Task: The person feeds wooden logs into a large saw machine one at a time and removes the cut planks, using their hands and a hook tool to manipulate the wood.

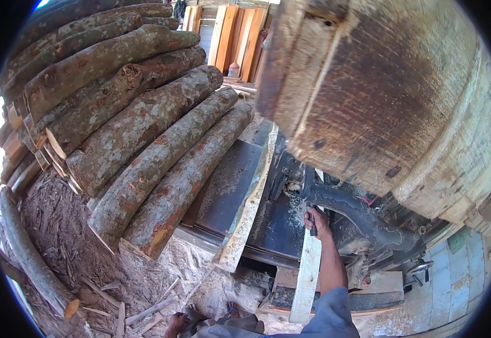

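My right hand (321,224) is closed round a small dark object (312,222) at the upper end of a long pale strip of wood (305,281), beside the black curved machine frame (358,214). The strip reaches from the dark metal machine table (228,174) down past its near edge. A second bark-flecked strip (245,219) lies slanted across the table to the left. My left hand (177,322) hangs low at the bottom edge near my legs; whether its fingers are closed is unclear. Sawdust lies on the table around the black frame.
Stacked bark-covered logs (161,169) fill the left side and reach over the table. A large wooden panel (369,101) hangs across the upper right. Loose sticks and bark (99,287) litter the floor, with a log (31,248) at far left. Upright boards (240,42) stand behind.
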### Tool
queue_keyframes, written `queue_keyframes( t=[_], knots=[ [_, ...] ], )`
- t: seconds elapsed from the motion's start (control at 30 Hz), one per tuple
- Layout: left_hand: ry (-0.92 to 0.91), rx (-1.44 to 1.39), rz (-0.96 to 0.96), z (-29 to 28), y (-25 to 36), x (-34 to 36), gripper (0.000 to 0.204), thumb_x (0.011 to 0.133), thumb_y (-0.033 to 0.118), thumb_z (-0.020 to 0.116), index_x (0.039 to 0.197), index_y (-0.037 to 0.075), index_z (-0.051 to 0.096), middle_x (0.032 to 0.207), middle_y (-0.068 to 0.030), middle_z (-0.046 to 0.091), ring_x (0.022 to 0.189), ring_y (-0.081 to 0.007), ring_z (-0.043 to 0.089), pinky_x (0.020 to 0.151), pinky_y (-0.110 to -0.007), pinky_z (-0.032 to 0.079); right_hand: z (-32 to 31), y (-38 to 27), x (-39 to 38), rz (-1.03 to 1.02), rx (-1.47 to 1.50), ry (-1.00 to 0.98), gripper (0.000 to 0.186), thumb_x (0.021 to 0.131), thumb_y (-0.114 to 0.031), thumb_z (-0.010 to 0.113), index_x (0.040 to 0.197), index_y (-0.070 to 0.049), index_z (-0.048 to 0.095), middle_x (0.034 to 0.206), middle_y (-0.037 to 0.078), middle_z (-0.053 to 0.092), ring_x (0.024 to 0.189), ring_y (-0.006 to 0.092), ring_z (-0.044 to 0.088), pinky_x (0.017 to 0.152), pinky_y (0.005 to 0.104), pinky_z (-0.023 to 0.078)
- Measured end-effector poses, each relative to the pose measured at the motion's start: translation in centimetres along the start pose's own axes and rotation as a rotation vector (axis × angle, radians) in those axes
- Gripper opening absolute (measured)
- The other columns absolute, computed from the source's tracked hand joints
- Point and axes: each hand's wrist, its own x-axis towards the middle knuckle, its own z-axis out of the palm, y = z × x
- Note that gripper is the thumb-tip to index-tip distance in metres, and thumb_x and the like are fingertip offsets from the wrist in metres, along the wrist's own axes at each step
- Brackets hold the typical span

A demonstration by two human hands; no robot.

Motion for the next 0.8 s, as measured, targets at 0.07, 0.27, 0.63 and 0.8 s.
queue_keyframes(
  t=[0.07,0.27,0.63,0.8],
  knots=[
    [-0.021,0.043,-0.002,-1.9,0.2,0.9,0.035,0.087,0.020,0.057,0.112,-0.004,0.053,0.090,-0.0165,0.068,0.073,-0.0215,0.067,0.057,-0.031,0.050,1.1,0.6,-0.8,-0.041,-0.052,0.066,0.014,0.089,-0.022,0.053,0.098,-0.012,0.049,0.073,0.002,0.051,0.046,0.0079,0.042,0.040,0.0224,0.035],
    [-0.002,-0.216,0.079,-8.7,2.1,2.1,0.030,0.087,0.023,0.054,0.105,-0.001,0.053,0.079,-0.0132,0.065,0.066,-0.0228,0.064,0.052,-0.033,0.047,6.5,16.4,-9.3,-0.261,-0.454,0.745,0.027,0.089,-0.033,0.057,0.077,-0.010,0.049,0.052,0.000,0.046,0.038,0.0096,0.044,0.036,0.0262,0.034],
    [0.028,-0.299,-0.117,-17.0,-4.2,4.4,0.028,0.086,0.023,0.055,0.104,0.002,0.051,0.077,-0.0111,0.062,0.066,-0.0219,0.062,0.053,-0.034,0.046,34.7,7.1,-1.0,-0.235,0.064,0.377,0.028,0.089,-0.019,0.057,0.107,-0.005,0.040,0.075,0.005,0.053,0.049,0.0125,0.051,0.038,0.0275,0.041],
    [0.031,-0.338,-0.010,-15.9,-2.7,4.9,0.027,0.086,0.022,0.054,0.103,0.001,0.051,0.077,-0.0123,0.062,0.063,-0.0225,0.062,0.051,-0.034,0.046,35.4,1.7,8.2,-0.391,0.260,0.482,0.013,0.091,-0.014,0.051,0.093,-0.004,0.043,0.070,0.004,0.051,0.044,0.0118,0.046,0.036,0.0279,0.040]
  ],
)
